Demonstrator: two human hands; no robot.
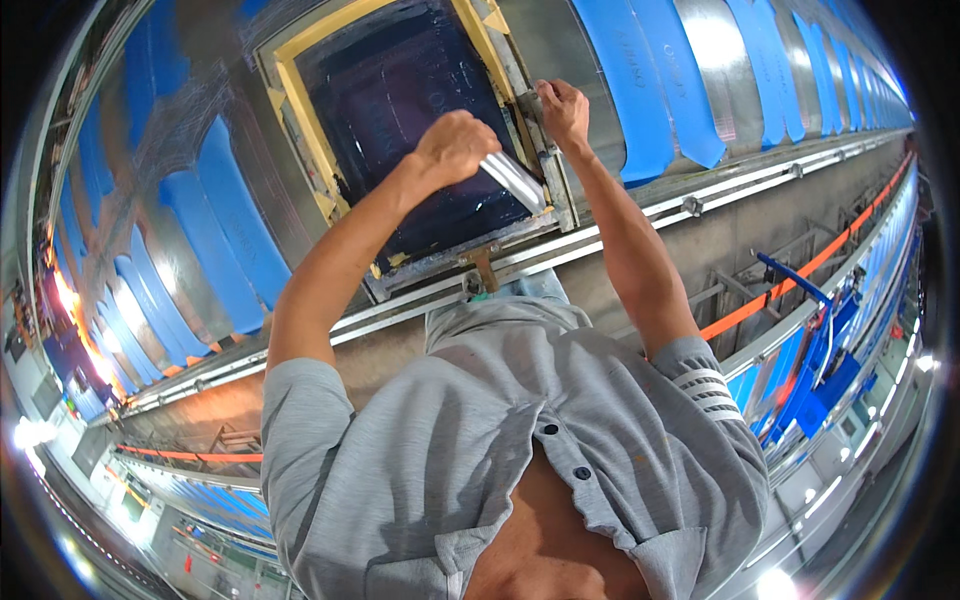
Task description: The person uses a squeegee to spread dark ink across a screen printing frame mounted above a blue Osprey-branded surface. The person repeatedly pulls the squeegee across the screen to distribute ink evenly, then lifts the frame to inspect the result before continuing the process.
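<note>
My left hand (455, 147) is closed around one end of a pale metal-looking squeegee (514, 183). The squeegee slants across the dark mesh of a screen printing frame (296, 85), down toward its near right corner. Yellow tape lines the frame's inner border, and wet-looking dark ink (425, 215) covers the mesh. At the frame's right rail, my right hand (565, 112) has its fingers curled in against the edge; the fingertips are partly hidden.
Blue cut fabric pieces (655, 90) lie in rows on the long shiny printing table (710, 40), on both sides of the frame. A metal rail (650, 215) runs along the table's near edge. Behind me, an orange bar (765, 300) borders another table with blue pieces.
</note>
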